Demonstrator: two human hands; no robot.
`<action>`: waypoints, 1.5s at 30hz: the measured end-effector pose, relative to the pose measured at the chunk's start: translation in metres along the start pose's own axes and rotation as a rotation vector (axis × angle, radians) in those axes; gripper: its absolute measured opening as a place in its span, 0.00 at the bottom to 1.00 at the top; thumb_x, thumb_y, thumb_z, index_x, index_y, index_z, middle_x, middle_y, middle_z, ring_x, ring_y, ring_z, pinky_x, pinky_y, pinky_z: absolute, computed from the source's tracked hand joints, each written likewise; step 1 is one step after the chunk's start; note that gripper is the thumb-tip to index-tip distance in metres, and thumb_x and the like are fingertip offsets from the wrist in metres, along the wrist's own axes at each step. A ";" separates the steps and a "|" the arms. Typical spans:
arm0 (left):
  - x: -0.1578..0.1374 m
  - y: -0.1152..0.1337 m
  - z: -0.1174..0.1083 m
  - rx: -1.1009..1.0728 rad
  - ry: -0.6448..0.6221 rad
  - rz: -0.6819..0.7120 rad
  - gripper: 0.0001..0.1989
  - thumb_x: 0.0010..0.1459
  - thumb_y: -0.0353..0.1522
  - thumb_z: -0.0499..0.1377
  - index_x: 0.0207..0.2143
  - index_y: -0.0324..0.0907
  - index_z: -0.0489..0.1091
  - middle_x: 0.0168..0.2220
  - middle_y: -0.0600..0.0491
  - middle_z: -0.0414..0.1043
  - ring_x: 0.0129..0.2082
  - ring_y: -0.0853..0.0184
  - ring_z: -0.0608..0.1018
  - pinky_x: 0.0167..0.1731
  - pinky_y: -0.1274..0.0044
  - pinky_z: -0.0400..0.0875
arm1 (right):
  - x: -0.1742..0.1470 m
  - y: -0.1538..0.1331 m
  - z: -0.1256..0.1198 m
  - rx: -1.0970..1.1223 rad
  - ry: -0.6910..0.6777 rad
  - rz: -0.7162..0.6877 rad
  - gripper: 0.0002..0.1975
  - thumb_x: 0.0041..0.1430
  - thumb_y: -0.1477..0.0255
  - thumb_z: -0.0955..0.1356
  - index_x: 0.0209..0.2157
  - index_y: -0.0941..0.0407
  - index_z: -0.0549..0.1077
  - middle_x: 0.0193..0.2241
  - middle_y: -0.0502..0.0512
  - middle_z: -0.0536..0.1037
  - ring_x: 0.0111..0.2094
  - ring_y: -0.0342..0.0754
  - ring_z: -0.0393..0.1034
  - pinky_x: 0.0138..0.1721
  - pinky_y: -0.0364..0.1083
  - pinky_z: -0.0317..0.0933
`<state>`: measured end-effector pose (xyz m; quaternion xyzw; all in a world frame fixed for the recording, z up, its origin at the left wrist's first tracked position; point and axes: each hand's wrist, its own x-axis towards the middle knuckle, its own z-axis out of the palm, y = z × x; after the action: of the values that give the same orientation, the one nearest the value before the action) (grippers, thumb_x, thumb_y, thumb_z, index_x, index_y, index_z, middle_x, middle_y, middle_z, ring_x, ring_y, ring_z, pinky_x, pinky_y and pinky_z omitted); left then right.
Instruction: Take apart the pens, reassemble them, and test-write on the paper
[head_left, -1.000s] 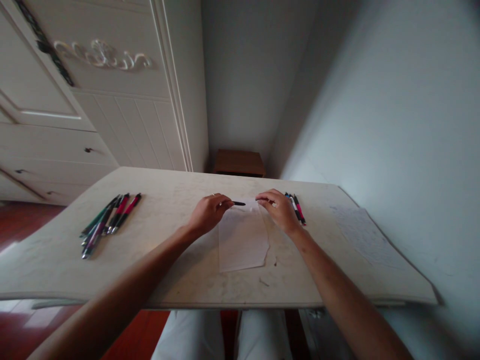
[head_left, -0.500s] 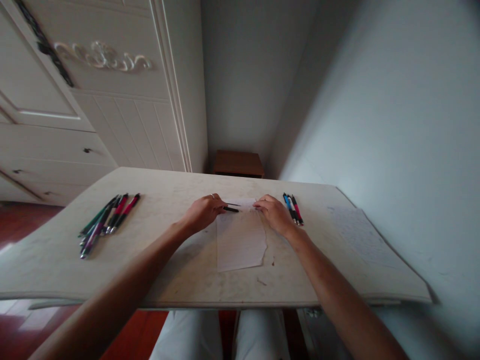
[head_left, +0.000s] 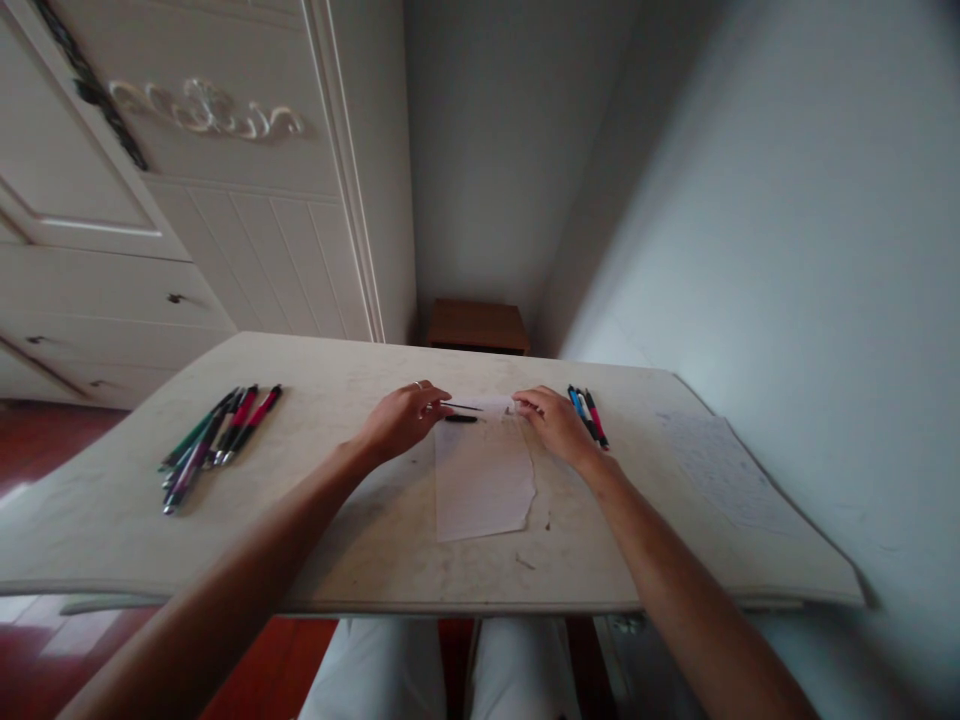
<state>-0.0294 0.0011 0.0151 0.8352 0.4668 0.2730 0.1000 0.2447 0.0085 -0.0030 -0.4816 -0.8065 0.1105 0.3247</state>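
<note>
Paper (head_left: pixel 484 490) lies flat mid-table (head_left: pixel 352 560), right edge ragged; a dragging wrist could shift it and everything on it. Black tube (head_left: pixel 460 419) is at the paper's far left, near side of the left fingertips, contact unclear; likely round, so a nudge could roll it. Left hand (head_left: pixel 405 415) pinches a thin dark rod (head_left: pixel 465 407) by one end, pointing right; a loose pinch could drop it. Right hand (head_left: pixel 553 422), fingers curled at the paper's far right, can't tell if holding anything. Tiny bits (head_left: pixel 508 410) by its fingertips could scatter if brushed.
</note>
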 end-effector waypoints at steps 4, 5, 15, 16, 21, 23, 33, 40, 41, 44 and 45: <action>0.001 0.002 -0.005 -0.009 0.126 -0.049 0.11 0.62 0.36 0.54 0.39 0.40 0.73 0.32 0.50 0.75 0.28 0.67 0.73 0.33 0.75 0.66 | 0.001 0.001 -0.002 -0.012 0.097 0.016 0.11 0.61 0.77 0.64 0.40 0.55 0.78 0.39 0.58 0.79 0.42 0.51 0.73 0.46 0.50 0.64; 0.001 0.001 -0.005 -0.007 0.154 -0.064 0.10 0.61 0.36 0.54 0.38 0.40 0.72 0.31 0.51 0.74 0.28 0.67 0.73 0.32 0.75 0.65 | 0.001 0.001 -0.002 -0.015 0.120 0.026 0.11 0.61 0.77 0.64 0.39 0.55 0.78 0.38 0.58 0.80 0.42 0.51 0.73 0.46 0.50 0.64; 0.001 -0.004 -0.006 0.012 0.212 -0.089 0.07 0.58 0.31 0.54 0.31 0.40 0.70 0.28 0.53 0.72 0.25 0.69 0.71 0.29 0.77 0.62 | 0.000 -0.001 0.000 -0.041 0.129 0.054 0.09 0.60 0.77 0.65 0.35 0.56 0.78 0.36 0.57 0.81 0.40 0.50 0.75 0.44 0.48 0.65; 0.001 -0.004 -0.006 0.014 0.212 -0.085 0.07 0.58 0.31 0.54 0.31 0.40 0.71 0.28 0.53 0.72 0.25 0.69 0.70 0.29 0.77 0.62 | 0.000 -0.001 0.000 -0.040 0.125 0.053 0.09 0.60 0.76 0.65 0.35 0.56 0.78 0.36 0.57 0.81 0.39 0.50 0.75 0.44 0.48 0.65; 0.000 -0.004 -0.005 0.025 0.202 -0.085 0.07 0.58 0.32 0.54 0.31 0.40 0.71 0.28 0.53 0.72 0.26 0.68 0.70 0.29 0.76 0.63 | 0.000 -0.002 -0.001 -0.032 0.111 0.046 0.09 0.60 0.76 0.64 0.35 0.56 0.78 0.36 0.58 0.81 0.40 0.50 0.74 0.43 0.48 0.65; 0.000 -0.004 -0.005 0.028 0.192 -0.082 0.07 0.58 0.32 0.54 0.31 0.40 0.71 0.29 0.52 0.72 0.26 0.68 0.71 0.29 0.76 0.63 | 0.000 -0.002 -0.001 -0.035 0.107 0.044 0.09 0.60 0.76 0.64 0.35 0.56 0.78 0.36 0.58 0.81 0.39 0.50 0.74 0.43 0.48 0.65; 0.000 -0.007 0.002 0.033 0.091 0.106 0.11 0.61 0.34 0.55 0.42 0.42 0.74 0.42 0.47 0.74 0.44 0.60 0.73 0.49 0.65 0.66 | 0.001 -0.004 0.000 -0.015 0.110 0.032 0.10 0.60 0.77 0.64 0.36 0.56 0.78 0.35 0.58 0.81 0.38 0.50 0.74 0.42 0.48 0.65; -0.001 -0.017 0.009 0.090 0.022 0.052 0.13 0.61 0.31 0.53 0.44 0.43 0.76 0.46 0.46 0.74 0.47 0.57 0.73 0.49 0.62 0.66 | 0.001 -0.003 0.002 0.010 0.095 0.006 0.10 0.60 0.76 0.64 0.37 0.56 0.78 0.35 0.58 0.79 0.38 0.49 0.73 0.43 0.49 0.65; -0.001 -0.017 0.010 0.087 0.017 0.051 0.13 0.61 0.32 0.53 0.43 0.43 0.76 0.45 0.46 0.75 0.46 0.57 0.73 0.49 0.62 0.67 | 0.001 -0.003 0.003 0.014 0.093 0.003 0.10 0.60 0.76 0.64 0.37 0.56 0.78 0.35 0.58 0.79 0.38 0.49 0.73 0.43 0.49 0.65; -0.001 -0.016 0.009 0.076 0.010 0.053 0.13 0.61 0.32 0.53 0.42 0.43 0.76 0.43 0.46 0.76 0.45 0.57 0.74 0.48 0.62 0.67 | 0.000 -0.003 0.003 0.025 0.090 -0.004 0.10 0.59 0.76 0.64 0.37 0.56 0.78 0.36 0.57 0.79 0.38 0.49 0.73 0.43 0.49 0.65; -0.001 -0.016 0.009 0.073 0.008 0.054 0.13 0.61 0.31 0.52 0.42 0.44 0.77 0.43 0.47 0.76 0.44 0.57 0.74 0.48 0.63 0.67 | 0.000 -0.003 0.003 0.026 0.089 -0.004 0.10 0.59 0.77 0.64 0.38 0.56 0.78 0.36 0.57 0.79 0.38 0.49 0.73 0.43 0.48 0.65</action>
<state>-0.0364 0.0101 0.0001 0.8495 0.4543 0.2615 0.0601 0.2402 0.0075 -0.0039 -0.4799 -0.7908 0.0990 0.3668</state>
